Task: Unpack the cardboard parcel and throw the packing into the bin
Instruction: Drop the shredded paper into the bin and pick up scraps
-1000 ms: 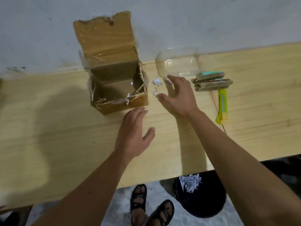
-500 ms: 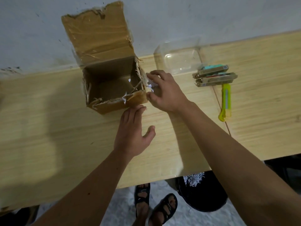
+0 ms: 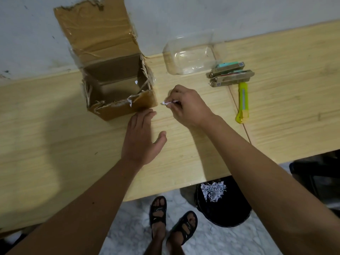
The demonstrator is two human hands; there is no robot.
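Here the right hand (image 3: 187,105) pinches paper scraps (image 3: 168,102) beside the parcel (image 3: 117,92); left hand (image 3: 141,137) lies open.

On my tabletop (image 3: 276,111) a clear plastic tub (image 3: 190,54) stands by the wall; three flat packets (image 3: 230,76) lie stacked beside it, a yellow-green box cutter (image 3: 242,103) just below them.

A pale wooden table (image 3: 55,144) runs across the middle of the frame, its far edge against a grey-white wall (image 3: 202,13) marked with dark scuffs at upper left. Below the table's near edge, bottom centre, lies a mottled white floor (image 3: 132,232). Soft shadows fall at left.
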